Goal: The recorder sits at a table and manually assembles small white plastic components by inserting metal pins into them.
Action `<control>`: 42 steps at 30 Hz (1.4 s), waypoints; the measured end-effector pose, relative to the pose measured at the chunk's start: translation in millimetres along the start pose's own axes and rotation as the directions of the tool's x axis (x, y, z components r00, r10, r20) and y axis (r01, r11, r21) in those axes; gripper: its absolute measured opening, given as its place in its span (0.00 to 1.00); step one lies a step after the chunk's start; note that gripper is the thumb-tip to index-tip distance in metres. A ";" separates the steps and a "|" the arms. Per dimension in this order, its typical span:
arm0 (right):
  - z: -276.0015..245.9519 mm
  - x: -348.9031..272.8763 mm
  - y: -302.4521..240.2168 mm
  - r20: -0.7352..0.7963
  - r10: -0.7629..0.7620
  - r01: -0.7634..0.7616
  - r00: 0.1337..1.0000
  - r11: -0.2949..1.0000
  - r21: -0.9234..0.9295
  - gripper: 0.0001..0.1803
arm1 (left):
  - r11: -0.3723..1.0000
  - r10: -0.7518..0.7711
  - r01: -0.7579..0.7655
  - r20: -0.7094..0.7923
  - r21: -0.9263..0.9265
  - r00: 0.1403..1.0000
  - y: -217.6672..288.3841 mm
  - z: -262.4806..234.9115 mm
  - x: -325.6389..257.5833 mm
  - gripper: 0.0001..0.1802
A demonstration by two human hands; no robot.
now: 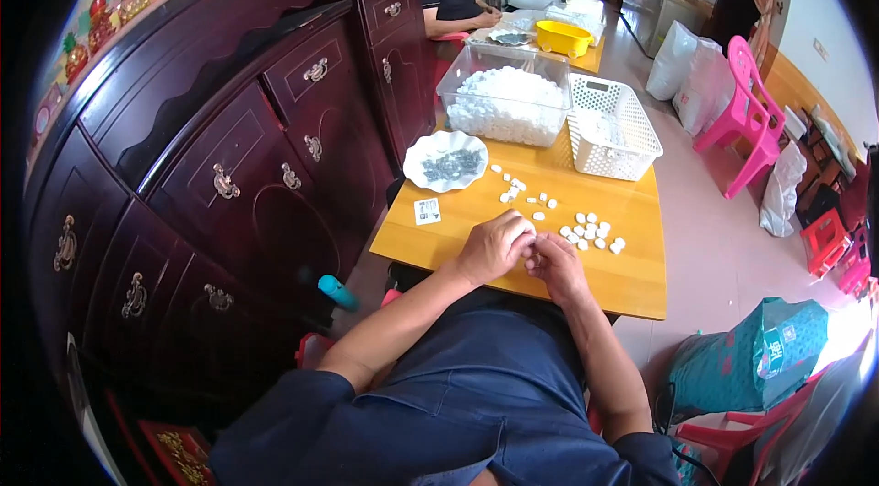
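Both hands meet at the near edge of the tabletop. The left hand and right hand have each grip pressed together on 1 small white piece. More white pieces lie just right.

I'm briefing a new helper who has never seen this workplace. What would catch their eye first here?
Probably the clear tub heaped with small white pieces at the far end of the yellow table, beside a white basket. Nearer, the left hand and right hand meet over the table edge, loose white pieces scattered just beyond.
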State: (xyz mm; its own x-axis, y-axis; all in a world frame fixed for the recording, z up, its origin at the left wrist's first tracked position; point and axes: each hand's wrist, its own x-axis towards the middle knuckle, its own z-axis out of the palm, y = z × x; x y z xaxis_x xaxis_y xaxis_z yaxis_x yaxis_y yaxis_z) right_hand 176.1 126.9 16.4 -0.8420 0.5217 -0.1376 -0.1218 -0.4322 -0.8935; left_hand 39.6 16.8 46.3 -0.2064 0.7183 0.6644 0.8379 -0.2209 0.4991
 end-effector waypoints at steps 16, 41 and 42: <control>-6.8 6.5 8.6 0.050 0.006 -0.014 0.999 0.985 0.169 0.07 | 0.988 -0.040 0.037 -0.013 -0.153 0.999 -4.8 0.9 -1.2 0.01; -8.5 6.4 3.9 0.029 -0.023 0.022 0.999 0.999 0.037 0.05 | 0.938 -0.231 0.254 0.121 -0.237 0.965 -13.8 0.7 -3.3 0.04; -8.5 6.5 4.1 0.031 -0.027 0.025 0.999 0.999 0.037 0.05 | 0.939 -0.228 0.251 0.119 -0.236 0.966 -14.7 1.5 -3.7 0.04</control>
State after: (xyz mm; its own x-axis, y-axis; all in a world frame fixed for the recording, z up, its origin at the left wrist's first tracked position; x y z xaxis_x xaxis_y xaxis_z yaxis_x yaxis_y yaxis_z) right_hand 174.6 134.7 8.2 -0.8543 0.5100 -0.1005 -0.1624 -0.4455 -0.8804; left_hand 28.8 18.4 35.7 -0.3310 0.8228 0.4620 0.6153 -0.1830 0.7667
